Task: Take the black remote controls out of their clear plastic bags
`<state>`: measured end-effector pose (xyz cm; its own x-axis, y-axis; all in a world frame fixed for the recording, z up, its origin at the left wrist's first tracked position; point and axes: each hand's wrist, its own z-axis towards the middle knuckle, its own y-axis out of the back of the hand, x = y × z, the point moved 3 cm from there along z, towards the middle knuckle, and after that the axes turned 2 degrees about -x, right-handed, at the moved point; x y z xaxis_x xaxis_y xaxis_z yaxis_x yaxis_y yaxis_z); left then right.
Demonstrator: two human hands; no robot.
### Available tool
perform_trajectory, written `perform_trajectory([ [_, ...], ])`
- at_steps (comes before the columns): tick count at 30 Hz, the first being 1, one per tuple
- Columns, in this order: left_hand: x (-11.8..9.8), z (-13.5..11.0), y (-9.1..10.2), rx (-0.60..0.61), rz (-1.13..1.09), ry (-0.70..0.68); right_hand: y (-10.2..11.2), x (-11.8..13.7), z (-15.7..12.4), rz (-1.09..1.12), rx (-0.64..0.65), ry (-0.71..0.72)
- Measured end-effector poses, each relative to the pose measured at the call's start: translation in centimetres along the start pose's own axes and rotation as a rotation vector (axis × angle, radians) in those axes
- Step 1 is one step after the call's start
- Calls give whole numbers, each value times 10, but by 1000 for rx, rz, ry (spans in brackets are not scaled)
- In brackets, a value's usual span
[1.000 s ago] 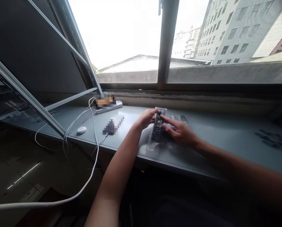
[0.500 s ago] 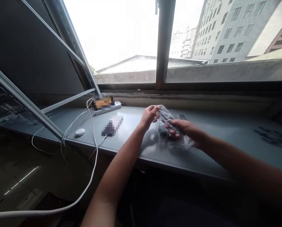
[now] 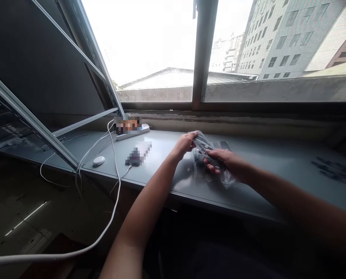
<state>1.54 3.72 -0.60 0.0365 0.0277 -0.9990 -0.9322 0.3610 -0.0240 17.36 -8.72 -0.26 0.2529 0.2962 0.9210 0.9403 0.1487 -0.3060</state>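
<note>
A clear plastic bag (image 3: 202,142) with something dark grey inside is held slantwise above the table. My left hand (image 3: 185,144) pinches its upper left end between thumb and fingers. Around its middle is my right hand (image 3: 221,158), thumb on top and fingers beneath. The loose, crumpled end of the bag hangs below my right wrist. What the bag contains is too blurred to name. Just behind my right hand, a dark flat item (image 3: 225,145) lies on the table, partly hidden. More clear plastic shows under the held bag.
The grey table (image 3: 265,193) runs along a window. To the left are a phone-like blurred item (image 3: 138,154) on a cable, a round white device (image 3: 98,161), a white power strip (image 3: 133,132) and a metal frame (image 3: 30,112). A dark pile (image 3: 335,170) lies far right.
The bag's upper end now looks greyer and fuller between my hands, and its loose end hangs slightly lower. Both hands keep their hold, almost in the same place.
</note>
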Motion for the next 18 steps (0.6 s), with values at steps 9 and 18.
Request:
perform_trajectory([
  [9, -2, -4, -11, 206, 54, -139, -1, 2, -5, 27, -68, -52],
  [18, -3, 2, 0, 59, -54, -192, 5, -6, 1, -12, 24, 8],
])
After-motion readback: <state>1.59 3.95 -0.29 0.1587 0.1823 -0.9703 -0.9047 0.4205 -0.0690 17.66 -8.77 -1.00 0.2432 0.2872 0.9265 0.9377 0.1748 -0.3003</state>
